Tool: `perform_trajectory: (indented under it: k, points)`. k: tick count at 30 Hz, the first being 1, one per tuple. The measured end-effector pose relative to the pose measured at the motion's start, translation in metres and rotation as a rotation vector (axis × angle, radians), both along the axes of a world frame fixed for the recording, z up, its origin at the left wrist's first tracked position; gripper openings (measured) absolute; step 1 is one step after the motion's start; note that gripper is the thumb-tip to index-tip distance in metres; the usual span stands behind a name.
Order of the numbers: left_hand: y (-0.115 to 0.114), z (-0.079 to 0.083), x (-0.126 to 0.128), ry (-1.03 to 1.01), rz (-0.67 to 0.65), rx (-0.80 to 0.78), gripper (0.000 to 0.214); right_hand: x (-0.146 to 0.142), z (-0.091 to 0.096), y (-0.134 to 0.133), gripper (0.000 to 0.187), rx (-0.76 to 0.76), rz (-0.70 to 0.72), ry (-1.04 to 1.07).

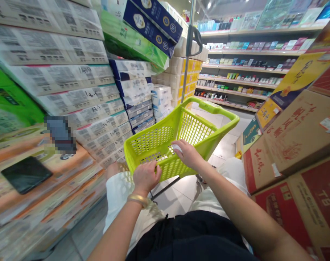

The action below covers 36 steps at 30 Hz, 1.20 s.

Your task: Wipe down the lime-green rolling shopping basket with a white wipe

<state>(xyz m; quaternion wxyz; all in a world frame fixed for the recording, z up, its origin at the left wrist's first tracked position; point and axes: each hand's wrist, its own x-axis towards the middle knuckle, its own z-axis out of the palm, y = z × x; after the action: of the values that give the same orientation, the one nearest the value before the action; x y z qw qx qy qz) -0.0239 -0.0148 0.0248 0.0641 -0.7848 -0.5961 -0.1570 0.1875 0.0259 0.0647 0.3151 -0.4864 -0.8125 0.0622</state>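
Observation:
A lime-green plastic shopping basket (154,139) with perforated walls stands tilted in front of my legs. My left hand (146,177) is closed over its near rim, with a gold-coloured bangle at the wrist. Further right, my right hand (189,155) reaches over the same rim, its fingers bent towards the inside. Between its thumb and fingers shows a small white wad (177,147) that looks like tissue. The part of the basket floor below my hands is hidden by the near wall.
Stacked packs of paper goods (91,76) rise on the left. A phone-like black slab (27,174) lies on an orange pack, near a pixelated patch. Cardboard cartons (287,134) crowd the right side. A grey pole with a black grip (194,40) stands behind the basket, before stocked shelves (243,52).

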Motion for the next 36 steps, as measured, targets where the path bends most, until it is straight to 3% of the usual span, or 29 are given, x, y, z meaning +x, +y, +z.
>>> perform_trajectory:
  k: [4,6,10,14,20,25,27,32,34,36]
  points:
    - [0.000,0.000,-0.001,0.003,-0.005,0.006,0.027,-0.011,-0.003,0.000,0.024,0.148,-0.290,-0.142]
    - [0.001,0.000,-0.001,0.000,-0.004,0.012,0.028,-0.015,-0.007,0.001,0.020,0.170,-0.353,-0.217]
    - [0.001,-0.001,0.000,-0.002,-0.005,0.023,0.028,-0.026,-0.022,-0.005,0.021,0.161,-0.294,-0.280]
    - [0.000,-0.001,-0.001,-0.006,-0.004,0.027,0.027,-0.031,-0.033,-0.016,0.041,0.174,-0.205,-0.255]
    - [0.001,-0.002,-0.004,0.001,-0.002,0.017,0.028,-0.026,-0.035,-0.022,0.049,0.171,-0.027,-0.268]
    - [0.001,-0.002,-0.006,0.001,-0.012,0.016,0.029,-0.022,-0.036,-0.023,0.048,0.221,0.027,-0.253]
    - [0.001,-0.002,-0.006,-0.006,-0.016,0.014,0.029,-0.011,-0.036,-0.021,0.047,0.239,-0.005,-0.263]
    - [0.002,-0.002,-0.005,-0.020,0.000,0.021,0.029,0.018,-0.033,-0.015,0.041,0.205,-0.312,-0.231]
    - [0.002,-0.002,-0.005,-0.014,0.012,0.027,0.028,0.013,-0.035,-0.017,0.041,0.206,-0.346,-0.228]
    - [0.002,-0.002,-0.004,-0.001,0.021,0.030,0.029,-0.004,-0.039,-0.022,0.040,0.218,-0.294,-0.230]
